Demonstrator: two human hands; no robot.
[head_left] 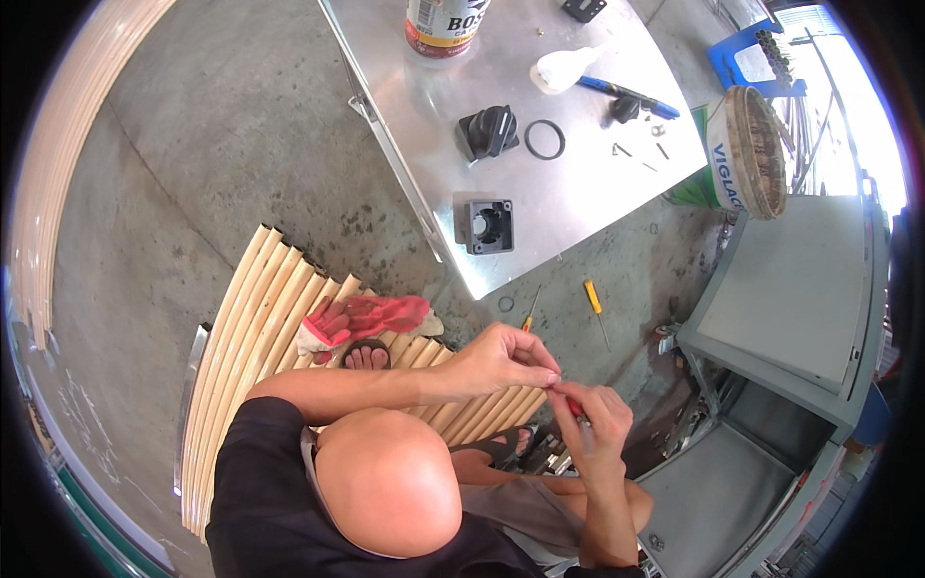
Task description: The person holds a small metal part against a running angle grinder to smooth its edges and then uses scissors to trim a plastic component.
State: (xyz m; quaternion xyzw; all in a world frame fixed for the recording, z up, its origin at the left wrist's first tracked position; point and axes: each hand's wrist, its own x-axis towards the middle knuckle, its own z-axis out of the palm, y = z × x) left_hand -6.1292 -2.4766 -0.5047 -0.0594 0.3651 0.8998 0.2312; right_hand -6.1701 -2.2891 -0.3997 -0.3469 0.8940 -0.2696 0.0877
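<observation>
The piece (pixel 576 407) in the right hand (pixel 603 424) shows red, the tabletop (pixel 405 120) silver, the housing (pixel 505 231) by its near corner dark grey, the gloves (pixel 382 314) red and white.

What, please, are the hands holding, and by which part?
The right hand curls around a red thing, its gripped part unclear; whether the left hand holds anything cannot be told.

A shiny metal table (pixel 578 202) carries an open black square plastic housing (pixel 490 229) just inside its near corner. Farther in stands a black square-based rotary knob (pixel 489 133), a thin black ring (pixel 563 143) just beside it. Toward the right corner lie a round black knob (pixel 625 108), a slim blue-and-black pen-like stick (pixel 658 105) and small metal screws (pixel 622 150).
</observation>
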